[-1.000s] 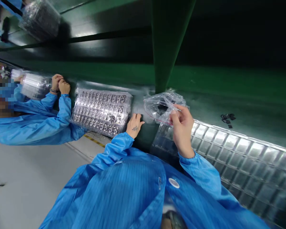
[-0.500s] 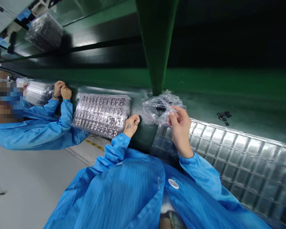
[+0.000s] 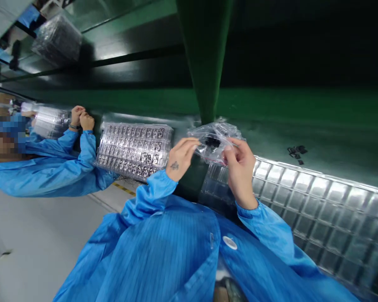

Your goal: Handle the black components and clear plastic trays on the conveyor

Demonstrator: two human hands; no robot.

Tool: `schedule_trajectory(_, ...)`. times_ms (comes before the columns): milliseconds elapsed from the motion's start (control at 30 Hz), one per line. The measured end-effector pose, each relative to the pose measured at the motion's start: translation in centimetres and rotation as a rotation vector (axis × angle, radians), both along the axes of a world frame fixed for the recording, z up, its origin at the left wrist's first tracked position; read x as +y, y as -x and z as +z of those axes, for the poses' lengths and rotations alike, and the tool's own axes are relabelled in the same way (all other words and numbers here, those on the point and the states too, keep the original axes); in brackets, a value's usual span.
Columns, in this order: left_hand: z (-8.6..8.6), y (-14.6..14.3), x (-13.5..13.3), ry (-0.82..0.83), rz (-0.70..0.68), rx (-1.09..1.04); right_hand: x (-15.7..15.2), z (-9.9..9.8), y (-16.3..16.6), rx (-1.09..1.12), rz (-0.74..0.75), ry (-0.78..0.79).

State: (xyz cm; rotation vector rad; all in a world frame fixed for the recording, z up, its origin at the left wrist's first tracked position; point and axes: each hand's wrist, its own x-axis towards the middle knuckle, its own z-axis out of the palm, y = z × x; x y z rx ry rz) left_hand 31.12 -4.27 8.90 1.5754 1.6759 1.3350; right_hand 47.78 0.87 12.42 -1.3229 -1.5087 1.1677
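Note:
My right hand (image 3: 239, 167) pinches the edge of a small clear plastic bag (image 3: 214, 140) that holds dark little parts. My left hand (image 3: 180, 157) is raised beside the bag, its fingertips closing on the bag's left edge. Both hands hover over the green table (image 3: 302, 121). Under my right hand lies a long clear tray of empty pockets (image 3: 305, 197). To the left of my left hand sits a stack of clear trays filled with small dark parts (image 3: 134, 149).
A green post (image 3: 204, 63) rises just behind the bag. A few loose dark parts (image 3: 295, 151) lie on the table at right. At left a co-worker in a blue coat (image 3: 47, 167) handles another tray stack (image 3: 50, 121). A wrapped bundle (image 3: 58, 40) rests on the shelf above.
My left hand has lifted off the table by the filled trays and moved right to the bag's edge. My right hand has kept hold of the bag.

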Motion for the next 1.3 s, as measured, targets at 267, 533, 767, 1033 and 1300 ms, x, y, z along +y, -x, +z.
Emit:
schedule_trajectory(267, -6.7, -0.2, -2.7, 0.781, -0.123, 0.578, 0.1, -0.4, -0.2, -0.018, 0.003, 0.016)
schedule_trajectory(533, -6.1, 0.6, -2.2, 0.623, -0.067, 0.366, 0.1, -0.1, -0.5, -0.001, 0.002, 0.021)
schedule_trajectory(767, 1.8, -0.5, -0.4, -0.102, 0.0, 0.106, -0.4, 0.1, -0.3, 0.009, 0.014, 0.029)
schedule_trajectory(1033, -0.8, 1.5, -0.3, -0.136, -0.066, 0.393, -1.0, 3.4, -1.8, -0.012, -0.001, -0.065)
schedule_trajectory(1300, 5.3, 4.4, 1.8, -0.316, -0.034, 0.485, 1.9, 10.2, -2.0, -0.453, -0.055, -0.479)
